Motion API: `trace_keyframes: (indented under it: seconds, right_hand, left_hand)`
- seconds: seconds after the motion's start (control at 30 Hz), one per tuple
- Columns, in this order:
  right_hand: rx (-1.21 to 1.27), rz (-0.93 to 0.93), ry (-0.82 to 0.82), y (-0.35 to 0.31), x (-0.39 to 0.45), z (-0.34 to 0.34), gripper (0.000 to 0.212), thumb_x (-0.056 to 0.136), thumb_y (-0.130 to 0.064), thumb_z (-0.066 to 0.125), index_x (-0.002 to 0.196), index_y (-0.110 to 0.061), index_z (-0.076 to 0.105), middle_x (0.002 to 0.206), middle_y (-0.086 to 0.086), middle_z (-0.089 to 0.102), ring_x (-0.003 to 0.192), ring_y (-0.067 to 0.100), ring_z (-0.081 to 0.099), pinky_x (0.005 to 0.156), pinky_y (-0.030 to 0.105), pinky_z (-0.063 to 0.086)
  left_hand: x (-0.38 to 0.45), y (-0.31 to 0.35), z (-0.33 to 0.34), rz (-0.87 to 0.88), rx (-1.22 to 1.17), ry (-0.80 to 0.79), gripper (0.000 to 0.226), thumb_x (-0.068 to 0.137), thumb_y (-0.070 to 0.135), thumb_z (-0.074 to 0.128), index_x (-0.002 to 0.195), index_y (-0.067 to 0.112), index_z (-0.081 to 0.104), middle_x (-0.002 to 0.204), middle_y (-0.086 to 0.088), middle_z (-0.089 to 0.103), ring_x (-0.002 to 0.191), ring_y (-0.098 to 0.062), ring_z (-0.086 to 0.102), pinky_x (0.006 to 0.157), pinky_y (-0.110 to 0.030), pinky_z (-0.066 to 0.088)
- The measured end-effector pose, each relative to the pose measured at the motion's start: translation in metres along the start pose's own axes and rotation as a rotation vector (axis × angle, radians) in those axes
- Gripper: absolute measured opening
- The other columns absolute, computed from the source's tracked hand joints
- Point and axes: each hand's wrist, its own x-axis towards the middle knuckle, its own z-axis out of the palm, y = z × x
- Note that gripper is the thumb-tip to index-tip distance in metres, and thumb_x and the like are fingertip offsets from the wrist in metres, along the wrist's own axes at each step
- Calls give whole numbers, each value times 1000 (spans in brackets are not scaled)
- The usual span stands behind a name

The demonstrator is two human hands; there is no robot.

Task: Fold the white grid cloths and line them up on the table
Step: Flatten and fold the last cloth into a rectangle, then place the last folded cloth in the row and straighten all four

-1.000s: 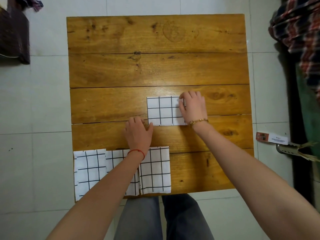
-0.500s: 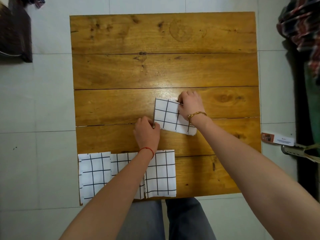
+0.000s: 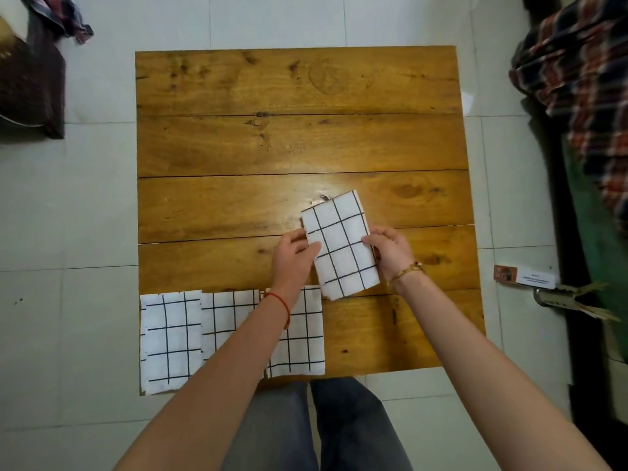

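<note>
A folded white grid cloth is held just above the wooden table, long side pointing away from me and slightly tilted. My left hand pinches its left edge and my right hand grips its right edge. Three folded grid cloths lie side by side along the table's near edge: a left cloth, a middle cloth and a right cloth. My left forearm crosses over the middle and right ones.
The table stands on a pale tiled floor. A dark bag sits at the left, plaid fabric hangs at the right, and a small card lies on the floor to the right. My knees are below the near edge.
The cloth lay flat at mid-table with my hands pressing on it. Both hands have since picked it up, turned it lengthwise and brought it nearer the row.
</note>
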Motion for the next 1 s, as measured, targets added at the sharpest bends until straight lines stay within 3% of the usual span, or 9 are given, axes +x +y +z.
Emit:
trace_keyframes:
  seconds: [0.07, 0.17, 0.23, 0.3, 0.5, 0.67, 0.77, 0.9, 1.0]
  right_hand:
    - [-37, -18, 59, 16, -13, -9, 20, 81, -1, 62, 98, -12, 60, 89, 9, 65, 78, 21, 61, 74, 36, 53]
    - [-291, -107, 108, 43, -35, -22, 20, 87, -2, 57, 103, -13, 55, 70, -3, 55, 59, 8, 48, 50, 15, 43]
    - [-569, -200, 144, 66, -47, -31, 15, 89, -6, 53, 100, -16, 55, 68, -7, 53, 58, 6, 48, 52, 15, 42]
    - [-737, -259, 164, 86, -53, -34, 12, 91, -10, 51, 100, -15, 58, 72, -4, 57, 66, 11, 54, 63, 23, 49]
    - [-772, -198, 174, 130, -67, -39, 13, 91, -11, 52, 101, -14, 60, 78, -3, 58, 74, 13, 57, 72, 29, 54]
    - [-807, -178, 173, 146, -71, -46, 14, 91, -12, 50, 100, -16, 59, 79, -2, 58, 75, 16, 57, 69, 29, 52]
    - [-850, -192, 172, 151, -70, -49, 15, 91, -15, 49, 102, -19, 58, 84, 0, 62, 77, 18, 59, 72, 34, 55]
    - [-870, -213, 181, 156, -71, -52, 18, 92, -17, 48, 108, -20, 57, 95, 5, 67, 79, 19, 60, 72, 37, 56]
    - [-957, -292, 180, 159, -77, -52, 26, 92, -16, 48, 117, -18, 55, 115, 7, 59, 98, 22, 56, 81, 37, 53]
  left_hand:
    - [-13, -15, 6, 10, 57, -6, 52, 83, 17, 70, 131, 13, 50, 109, -6, 69, 99, -19, 66, 87, -40, 57]
    - [-39, -41, 15, 49, 149, 20, 49, 87, 9, 66, 134, 11, 49, 113, -4, 66, 94, -13, 65, 78, -23, 56]
    - [-56, -60, 19, 104, 265, 61, 49, 89, 9, 63, 135, 12, 49, 116, -4, 64, 92, -9, 61, 69, -11, 50]
    - [-68, -77, 21, 139, 327, 91, 49, 90, 7, 62, 137, 12, 48, 118, -5, 63, 95, -9, 60, 67, -6, 46]
    - [-100, -107, 23, 150, 427, 68, 54, 92, 7, 59, 143, 13, 42, 124, -8, 59, 104, -13, 56, 91, -22, 49]
    - [-110, -121, 21, 162, 438, 3, 62, 91, 9, 60, 148, 15, 34, 136, -8, 51, 123, -21, 51, 104, -36, 46]
    - [-113, -127, 19, 192, 461, -3, 64, 92, 10, 60, 149, 15, 31, 145, -8, 45, 129, -21, 46, 107, -39, 43]
    - [-120, -131, 11, 306, 533, 41, 58, 92, 9, 57, 146, 14, 36, 140, -4, 48, 120, -16, 50, 103, -35, 45]
    - [-125, -136, -1, 379, 599, 112, 51, 92, 11, 55, 141, 15, 44, 130, 1, 52, 115, -11, 49, 101, -29, 45]
